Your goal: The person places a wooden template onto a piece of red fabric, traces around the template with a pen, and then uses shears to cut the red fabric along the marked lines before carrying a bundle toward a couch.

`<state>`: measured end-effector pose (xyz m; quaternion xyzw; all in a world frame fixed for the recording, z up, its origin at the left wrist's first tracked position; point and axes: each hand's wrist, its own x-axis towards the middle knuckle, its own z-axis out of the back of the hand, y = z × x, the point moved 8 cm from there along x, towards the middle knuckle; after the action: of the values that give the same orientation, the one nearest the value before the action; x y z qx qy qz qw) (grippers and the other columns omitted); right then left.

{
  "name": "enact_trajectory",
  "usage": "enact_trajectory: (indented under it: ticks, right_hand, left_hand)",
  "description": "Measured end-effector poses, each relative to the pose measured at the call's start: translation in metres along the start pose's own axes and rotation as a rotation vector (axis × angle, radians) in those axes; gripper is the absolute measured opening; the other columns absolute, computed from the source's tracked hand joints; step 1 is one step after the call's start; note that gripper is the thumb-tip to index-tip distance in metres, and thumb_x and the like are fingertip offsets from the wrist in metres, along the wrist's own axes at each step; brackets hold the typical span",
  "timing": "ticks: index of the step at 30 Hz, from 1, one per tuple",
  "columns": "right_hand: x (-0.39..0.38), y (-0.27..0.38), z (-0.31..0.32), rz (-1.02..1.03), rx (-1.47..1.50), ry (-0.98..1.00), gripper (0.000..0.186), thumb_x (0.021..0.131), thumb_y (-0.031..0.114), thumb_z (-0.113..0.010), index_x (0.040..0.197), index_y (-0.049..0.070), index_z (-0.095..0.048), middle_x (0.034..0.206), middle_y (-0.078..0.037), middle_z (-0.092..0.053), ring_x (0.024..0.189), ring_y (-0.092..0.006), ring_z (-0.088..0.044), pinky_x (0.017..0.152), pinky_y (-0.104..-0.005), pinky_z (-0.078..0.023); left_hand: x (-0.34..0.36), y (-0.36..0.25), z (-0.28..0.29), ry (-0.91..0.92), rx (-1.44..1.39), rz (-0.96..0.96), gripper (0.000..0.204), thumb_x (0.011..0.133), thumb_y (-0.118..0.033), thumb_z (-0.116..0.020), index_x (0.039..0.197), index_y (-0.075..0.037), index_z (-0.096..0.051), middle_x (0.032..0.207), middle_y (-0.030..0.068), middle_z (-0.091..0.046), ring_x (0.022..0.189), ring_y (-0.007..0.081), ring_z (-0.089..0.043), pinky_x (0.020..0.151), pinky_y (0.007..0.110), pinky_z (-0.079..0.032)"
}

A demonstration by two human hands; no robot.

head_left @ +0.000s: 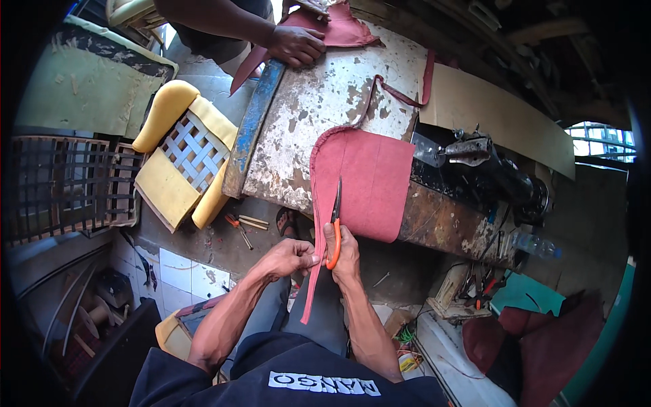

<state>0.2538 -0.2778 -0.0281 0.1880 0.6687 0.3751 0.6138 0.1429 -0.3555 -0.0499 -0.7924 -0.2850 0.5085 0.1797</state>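
A red fabric panel (376,180) lies over the near edge of the worn table, with a corded edge of the same red curving round its left side. From that edge a narrow red strip (309,298) hangs down over my lap. My left hand (291,260) pinches this strip between thumb and fingers. Close beside it, my right hand (346,254) grips scissors (336,234) with orange handles. Their dark blades point away from me, lie against the panel and look closed. A loose tail of cording (400,97) trails across the table behind the panel.
A black sewing machine (502,169) stands right of the panel. Across the table, another person's hand (298,46) rests by more red fabric (346,28). Left sits a yellow padded chair frame (193,152) with woven straps. Pliers (234,221) lie on the floor; a plastic bottle (536,244) is at right.
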Motion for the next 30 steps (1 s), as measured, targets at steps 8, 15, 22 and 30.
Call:
enact_trajectory:
  ticks: [8,15,22,30]
  right_hand:
    - [0.015,0.01,-0.002,-0.064,0.038,0.03,0.054,0.089,0.056,-0.069,0.088,0.004,-0.056,0.061,0.001,-0.049,0.047,-0.0078,-0.05,0.041,-0.0221,-0.043]
    - [0.025,0.022,-0.009,-0.097,0.084,0.063,0.056,0.087,0.06,-0.07,0.087,0.006,-0.055,0.064,0.001,-0.051,0.048,-0.0074,-0.051,0.041,-0.0219,-0.043]
    - [0.032,0.021,-0.013,-0.109,0.058,0.088,0.055,0.087,0.06,-0.069,0.086,0.007,-0.055,0.065,0.001,-0.051,0.048,-0.0079,-0.051,0.043,-0.0223,-0.045]
    - [0.046,0.035,-0.016,-0.046,0.053,0.068,0.058,0.088,0.065,-0.064,0.08,0.008,-0.053,0.062,0.0,-0.049,0.046,-0.0095,-0.051,0.041,-0.0239,-0.046]
  left_hand:
    - [-0.002,-0.004,0.004,-0.001,0.01,-0.009,0.018,0.095,-0.016,-0.069,0.083,-0.003,-0.063,0.075,0.0006,-0.061,0.067,0.011,-0.058,0.065,0.027,-0.049]
    - [-0.005,0.0,0.009,-0.001,0.0,-0.018,0.018,0.095,-0.016,-0.069,0.084,-0.003,-0.063,0.076,0.0011,-0.062,0.068,0.0113,-0.06,0.065,0.027,-0.05]
    - [-0.009,-0.007,0.011,-0.015,-0.007,-0.032,0.017,0.095,-0.016,-0.068,0.086,-0.003,-0.064,0.075,0.0008,-0.063,0.069,0.0108,-0.06,0.065,0.027,-0.049]
    - [-0.01,-0.015,0.008,0.014,-0.007,-0.067,0.018,0.096,-0.017,-0.068,0.085,-0.003,-0.064,0.074,-0.0006,-0.061,0.067,0.0091,-0.058,0.064,0.026,-0.048]
